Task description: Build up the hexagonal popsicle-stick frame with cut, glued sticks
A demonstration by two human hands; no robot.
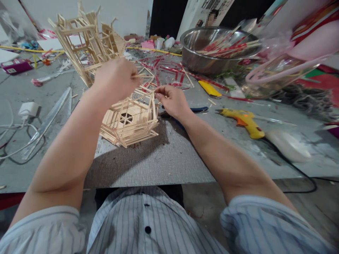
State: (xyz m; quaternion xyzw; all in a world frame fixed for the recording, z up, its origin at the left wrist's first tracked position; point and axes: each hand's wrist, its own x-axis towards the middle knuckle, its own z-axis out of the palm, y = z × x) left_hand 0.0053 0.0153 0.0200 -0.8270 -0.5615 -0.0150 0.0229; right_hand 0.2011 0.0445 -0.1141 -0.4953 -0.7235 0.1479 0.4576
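Note:
A layered wooden stick model (129, 120) sits on the grey table (164, 158) in front of me. My left hand (115, 79) is closed above its far edge, pinching a thin wooden stick (137, 75) that points right. My right hand (172, 100) rests at the model's right corner, fingers curled and pinched against the top sticks; what it holds is too small to name. A taller stick frame tower (84, 46) stands behind my left hand.
A yellow glue gun (245, 121) lies to the right with its black cord. A steel bowl (212, 49) of red-wrapped sticks stands at the back. Blue-handled pliers (196, 110) lie behind my right hand. A white charger (28, 110) and cables sit left.

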